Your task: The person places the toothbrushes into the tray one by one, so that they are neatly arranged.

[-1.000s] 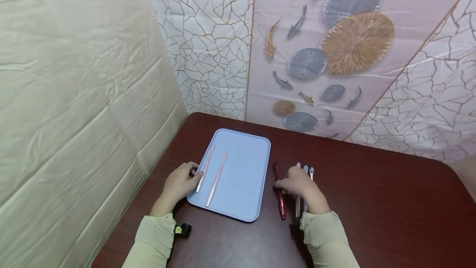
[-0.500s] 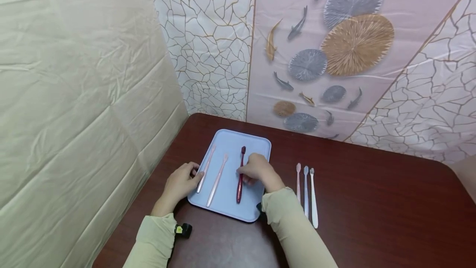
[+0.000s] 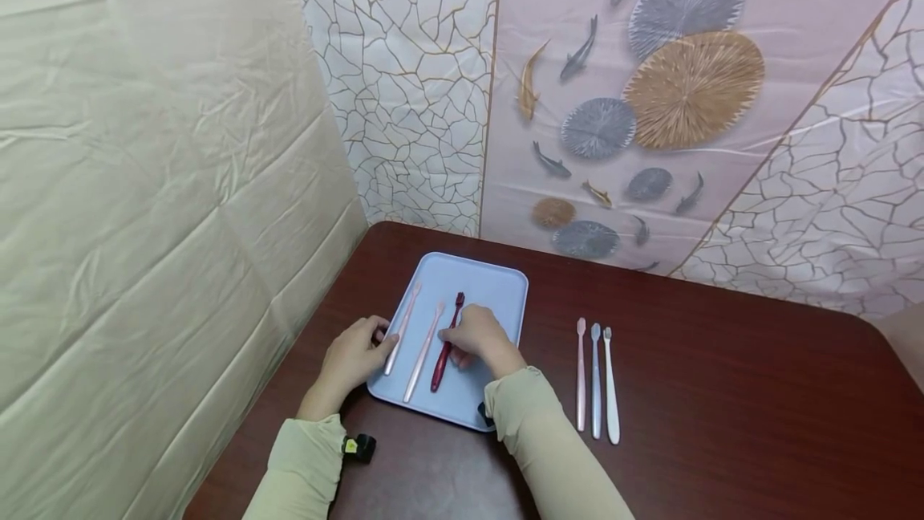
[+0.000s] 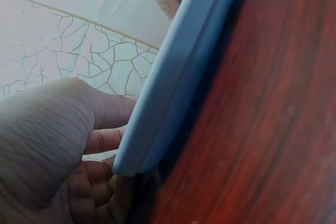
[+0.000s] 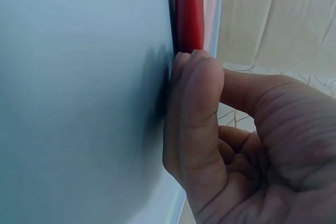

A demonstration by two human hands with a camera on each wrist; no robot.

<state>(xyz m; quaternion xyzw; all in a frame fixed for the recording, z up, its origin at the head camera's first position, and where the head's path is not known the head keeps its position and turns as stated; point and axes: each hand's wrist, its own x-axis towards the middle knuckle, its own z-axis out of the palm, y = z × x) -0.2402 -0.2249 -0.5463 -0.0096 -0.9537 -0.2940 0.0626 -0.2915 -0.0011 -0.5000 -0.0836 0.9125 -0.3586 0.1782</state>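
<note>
My right hand (image 3: 478,337) pinches a dark red toothbrush (image 3: 439,371) between thumb and fingers, low over the light blue tray (image 3: 472,263). In the right wrist view the red handle (image 5: 189,11) shows above the fingertips, close to the tray's surface; I cannot tell whether it touches. Two pink toothbrushes lie on the tray: one at the left (image 3: 404,323), another in the middle (image 3: 424,351), just left of the red one. At the tray's left edge my left hand (image 3: 354,359) grips the rim (image 4: 163,80), thumb on top and fingers curled at the side and underneath.
Right of the tray, a pink toothbrush (image 3: 581,375), a blue toothbrush (image 3: 596,383) and a white toothbrush (image 3: 611,392) lie side by side on the dark red-brown table (image 3: 736,392). Patterned cloth hangs behind the table, and pale cloth (image 3: 180,207) at its left.
The right hand has carried the red toothbrush from the table leftward over the tray, then further left beside the middle pink one. The left hand stays on the tray's edge.
</note>
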